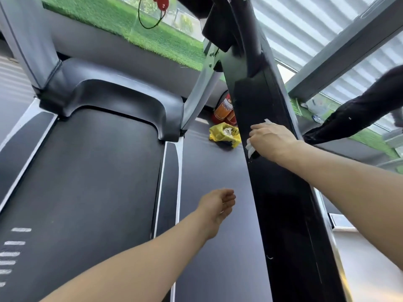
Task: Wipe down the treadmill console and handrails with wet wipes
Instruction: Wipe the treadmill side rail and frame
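Right hand clutching a crumpled white wet wipe against the long black glossy handrail, left hand loose-fingered, holding nothing, above the dark floor beside the treadmill belt

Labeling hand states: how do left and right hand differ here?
Right hand grips a white wipe against the black handrail; left hand holds nothing. Right is on the rail; left hangs free over the floor, fingers loosely curled. Right reaches farther forward than left. Both are bare, forearms extended.
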`<state>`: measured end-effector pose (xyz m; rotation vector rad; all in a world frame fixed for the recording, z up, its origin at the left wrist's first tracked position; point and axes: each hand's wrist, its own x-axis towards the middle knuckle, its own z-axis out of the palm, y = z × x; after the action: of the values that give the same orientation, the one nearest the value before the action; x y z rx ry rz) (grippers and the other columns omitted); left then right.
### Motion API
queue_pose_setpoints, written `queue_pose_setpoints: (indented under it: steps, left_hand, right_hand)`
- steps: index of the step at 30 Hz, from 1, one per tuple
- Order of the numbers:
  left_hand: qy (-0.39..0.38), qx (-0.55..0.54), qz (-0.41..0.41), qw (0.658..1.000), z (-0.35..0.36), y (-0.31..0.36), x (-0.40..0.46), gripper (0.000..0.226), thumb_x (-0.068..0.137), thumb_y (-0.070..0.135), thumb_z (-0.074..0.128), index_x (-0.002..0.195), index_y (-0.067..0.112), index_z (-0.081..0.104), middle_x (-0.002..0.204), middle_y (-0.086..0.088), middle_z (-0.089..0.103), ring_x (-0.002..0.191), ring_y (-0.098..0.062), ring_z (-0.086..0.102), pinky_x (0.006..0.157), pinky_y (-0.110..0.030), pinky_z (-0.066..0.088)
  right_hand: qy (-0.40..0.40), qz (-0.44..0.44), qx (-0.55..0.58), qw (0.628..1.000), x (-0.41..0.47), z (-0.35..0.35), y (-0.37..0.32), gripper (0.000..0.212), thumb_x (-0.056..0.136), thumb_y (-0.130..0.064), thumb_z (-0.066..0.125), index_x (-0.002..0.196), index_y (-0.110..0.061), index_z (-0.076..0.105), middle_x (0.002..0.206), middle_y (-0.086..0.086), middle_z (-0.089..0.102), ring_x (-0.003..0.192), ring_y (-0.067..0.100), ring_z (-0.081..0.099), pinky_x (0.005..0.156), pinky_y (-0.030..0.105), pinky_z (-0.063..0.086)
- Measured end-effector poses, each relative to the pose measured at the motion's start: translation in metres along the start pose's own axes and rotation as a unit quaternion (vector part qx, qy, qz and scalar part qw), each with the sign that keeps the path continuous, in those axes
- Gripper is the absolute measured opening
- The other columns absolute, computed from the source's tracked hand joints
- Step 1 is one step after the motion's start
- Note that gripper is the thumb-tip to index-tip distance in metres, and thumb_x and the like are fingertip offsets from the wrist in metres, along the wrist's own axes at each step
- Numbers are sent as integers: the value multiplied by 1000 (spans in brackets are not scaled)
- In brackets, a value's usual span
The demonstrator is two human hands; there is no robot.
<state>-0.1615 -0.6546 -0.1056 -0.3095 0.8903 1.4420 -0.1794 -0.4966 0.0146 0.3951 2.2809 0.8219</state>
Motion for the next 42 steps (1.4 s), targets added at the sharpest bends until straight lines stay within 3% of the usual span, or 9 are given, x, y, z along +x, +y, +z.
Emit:
queue_pose_setpoints:
  steps: [4, 9, 20, 27, 31, 34, 37, 39, 42]
  left_hand:
    - [11, -4, 0, 1000, 0, -9, 1, 24, 98, 17, 48, 81, 9, 62, 82, -5, 62, 75, -14, 58, 73, -22, 47]
    - [22, -6, 10, 1000, -3, -23, -3, 26, 100, 17, 44, 81, 9, 61, 80, -5, 61, 74, -13, 57, 72, -22, 46]
    - [41, 3, 19, 999, -14, -100, -36, 33, 102, 23, 41, 81, 7, 61, 81, -5, 63, 74, -13, 59, 76, -23, 48]
    - [45, 11, 21, 999, -15, -136, -62, 34, 102, 24, 40, 81, 8, 62, 82, -5, 64, 75, -12, 59, 78, -23, 49]
    - [47, 14, 29, 998, -14, -129, -67, 35, 102, 25, 40, 81, 7, 62, 83, -5, 63, 77, -13, 59, 82, -25, 49]
    - [46, 14, 38, 998, -12, -112, -62, 35, 102, 25, 39, 83, 6, 61, 83, -6, 62, 77, -13, 59, 83, -24, 48]
    - [41, 20, 38, 998, -6, -84, -45, 35, 103, 26, 38, 84, 6, 61, 85, -6, 63, 79, -14, 59, 80, -25, 49]
    - [40, 21, 36, 998, 1, -65, -33, 36, 102, 26, 38, 84, 6, 61, 85, -6, 63, 79, -14, 60, 76, -23, 50]
    - [34, 26, 31, 999, 13, -46, -17, 34, 102, 25, 38, 86, 6, 61, 86, -7, 62, 80, -14, 59, 79, -25, 50]
  right_hand:
    - [-107, -7, -9, 994, -3, 16, -16, 42, 99, -30, 40, 137, -15, 46, 149, 2, 37, 141, 19, 24, 118, 35, 11]
    - [-134, -66, -11, 989, -46, 40, -51, 43, 102, -27, 28, 143, -18, 37, 149, 0, 33, 140, 17, 22, 118, 36, 6]
    - [-187, -129, -12, 974, -151, 90, -122, 28, 99, -17, 42, 123, -20, 57, 131, 2, 51, 130, 23, 36, 114, 38, 24]
    - [-207, -171, 15, 963, -205, 97, -145, 25, 97, -32, 50, 114, -17, 61, 118, 3, 59, 119, 23, 50, 107, 41, 37]
    - [-153, -226, -11, 962, -225, 82, -144, 16, 97, -19, 50, 103, -14, 64, 103, 4, 64, 101, 25, 60, 99, 36, 44]
    - [-141, -244, 9, 959, -221, 65, -132, 10, 91, -7, 53, 92, -13, 62, 92, 5, 60, 90, 31, 60, 81, 33, 50]
    - [-74, -200, 39, 976, -187, 38, -103, 33, 86, 0, 50, 112, -15, 64, 111, 5, 62, 97, 30, 61, 74, 31, 47]
    - [-12, -151, 45, 988, -156, 17, -77, 34, 88, 0, 49, 112, -19, 65, 114, 3, 63, 100, 27, 62, 81, 31, 50]
    - [59, -88, 14, 994, -109, -10, -42, 29, 89, 0, 48, 106, -16, 65, 110, 2, 64, 98, 27, 63, 71, 30, 46]
